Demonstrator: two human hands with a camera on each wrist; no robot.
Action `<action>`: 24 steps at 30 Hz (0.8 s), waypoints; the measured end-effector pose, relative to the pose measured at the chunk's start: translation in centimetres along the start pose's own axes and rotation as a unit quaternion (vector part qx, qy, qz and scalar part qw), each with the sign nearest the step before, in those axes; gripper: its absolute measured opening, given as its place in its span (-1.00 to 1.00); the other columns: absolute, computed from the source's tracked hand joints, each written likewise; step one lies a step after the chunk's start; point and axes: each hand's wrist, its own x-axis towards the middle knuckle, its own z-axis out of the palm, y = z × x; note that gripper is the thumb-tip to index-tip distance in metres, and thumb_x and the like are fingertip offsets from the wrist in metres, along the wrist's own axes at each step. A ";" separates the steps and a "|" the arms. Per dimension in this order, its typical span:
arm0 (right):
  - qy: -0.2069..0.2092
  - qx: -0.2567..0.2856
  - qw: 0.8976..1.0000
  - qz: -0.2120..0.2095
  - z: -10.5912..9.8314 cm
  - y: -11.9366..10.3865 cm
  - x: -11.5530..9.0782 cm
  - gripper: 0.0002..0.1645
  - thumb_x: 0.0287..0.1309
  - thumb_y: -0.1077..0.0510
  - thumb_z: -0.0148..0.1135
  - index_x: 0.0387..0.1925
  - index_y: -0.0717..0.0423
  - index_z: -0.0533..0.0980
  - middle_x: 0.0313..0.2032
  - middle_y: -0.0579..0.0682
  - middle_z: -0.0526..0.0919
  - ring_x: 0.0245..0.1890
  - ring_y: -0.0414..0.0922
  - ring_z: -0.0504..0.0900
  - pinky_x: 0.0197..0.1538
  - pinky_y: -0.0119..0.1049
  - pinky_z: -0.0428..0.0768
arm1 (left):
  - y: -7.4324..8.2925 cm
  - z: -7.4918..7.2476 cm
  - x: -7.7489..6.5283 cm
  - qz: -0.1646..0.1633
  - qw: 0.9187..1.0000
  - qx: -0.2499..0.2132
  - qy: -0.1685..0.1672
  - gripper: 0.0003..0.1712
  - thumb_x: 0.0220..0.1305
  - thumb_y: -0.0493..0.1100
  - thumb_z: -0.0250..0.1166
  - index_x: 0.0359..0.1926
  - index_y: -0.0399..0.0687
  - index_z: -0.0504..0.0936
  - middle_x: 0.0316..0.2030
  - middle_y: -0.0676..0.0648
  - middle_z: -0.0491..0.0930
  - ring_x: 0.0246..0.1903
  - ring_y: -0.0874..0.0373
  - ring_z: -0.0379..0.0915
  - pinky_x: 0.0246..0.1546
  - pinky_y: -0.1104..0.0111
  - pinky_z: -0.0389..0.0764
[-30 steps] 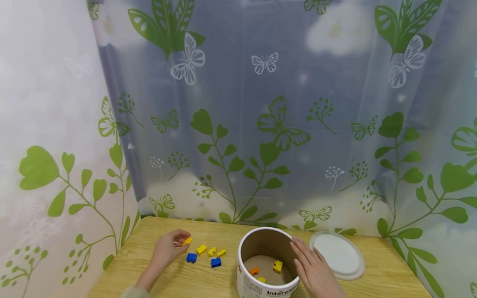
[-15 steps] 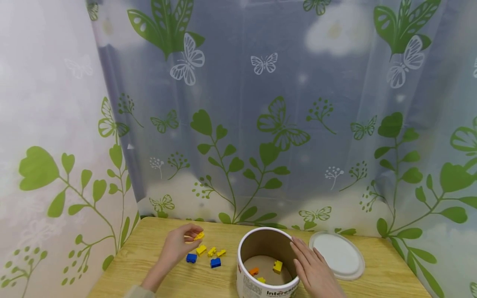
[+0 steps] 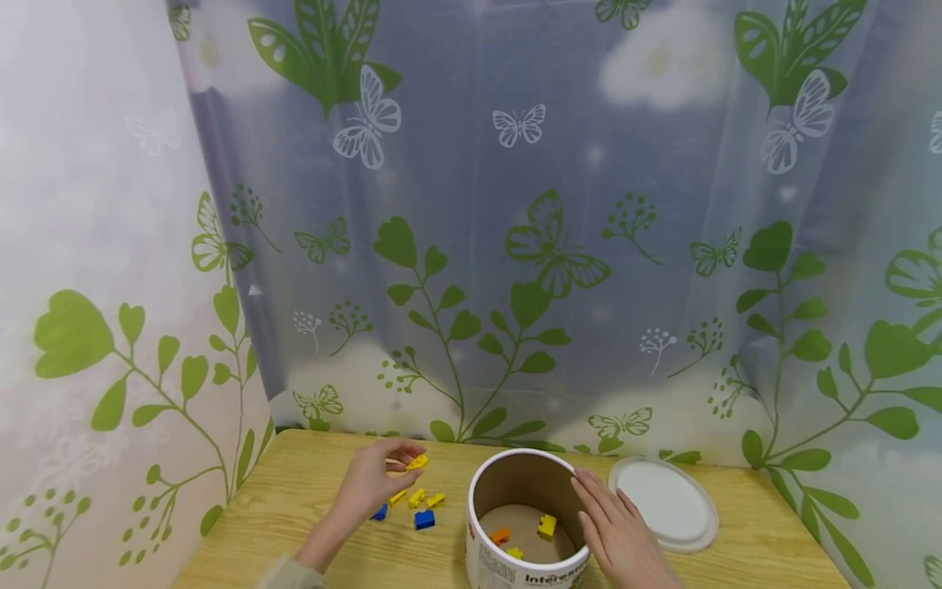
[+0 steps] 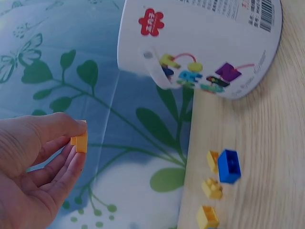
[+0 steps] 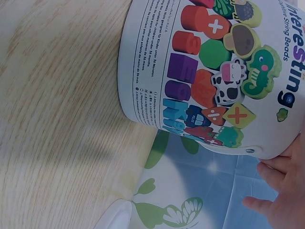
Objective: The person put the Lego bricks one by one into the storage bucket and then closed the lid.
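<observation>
My left hand (image 3: 375, 481) pinches a small yellow toy brick (image 3: 418, 462) between thumb and fingertips, raised above the table to the left of the bucket. The left wrist view shows the same yellow brick (image 4: 82, 137) at the fingertips. Below the hand lie several yellow bricks (image 3: 436, 500) and a blue brick (image 3: 424, 519); another blue brick (image 3: 379, 513) is partly hidden by the wrist. With straight fingers, my right hand (image 3: 621, 528) rests on the right rim of the round white bucket (image 3: 478, 536). Inside it are an orange brick (image 3: 500, 536) and yellow bricks (image 3: 547, 527).
A round white lid (image 3: 666, 503) lies on the wooden table (image 3: 309, 458), to the right behind my right hand. A patterned curtain (image 3: 471, 327) hangs along the table's back edge, with another patterned sheet (image 3: 110, 245) at the left.
My left hand has moved up and to the right, carrying the yellow brick from the left toward the bucket. My right hand has stayed on the rim.
</observation>
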 end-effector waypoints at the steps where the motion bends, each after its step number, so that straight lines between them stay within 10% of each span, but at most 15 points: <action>1: 0.001 0.000 1.000 -0.001 0.0 0.0 0.0 -0.46 0.39 0.13 0.18 0.36 0.15 0.46 0.39 0.01 0.45 0.36 0.03 0.44 0.23 0.20 0.51 | 0.2 0.2 0.1 0.007 1.000 0.000 -0.003 -0.70 0.11 -0.39 0.50 -0.12 -0.10 0.73 -0.24 -0.01 0.72 -0.26 0.09 0.65 -0.23 0.42 0.73; 24: -0.004 0.003 1.000 0.002 -0.1 -0.1 0.0 -0.47 0.40 0.14 0.17 0.35 0.16 0.47 0.38 0.02 0.46 0.35 0.03 0.46 0.23 0.21 0.51 | 4.6 6.4 2.7 0.104 0.992 -0.017 -0.071 -0.76 0.17 -0.34 0.47 -0.11 -0.15 0.72 -0.21 -0.05 0.70 -0.27 0.13 0.65 -0.22 0.45 0.71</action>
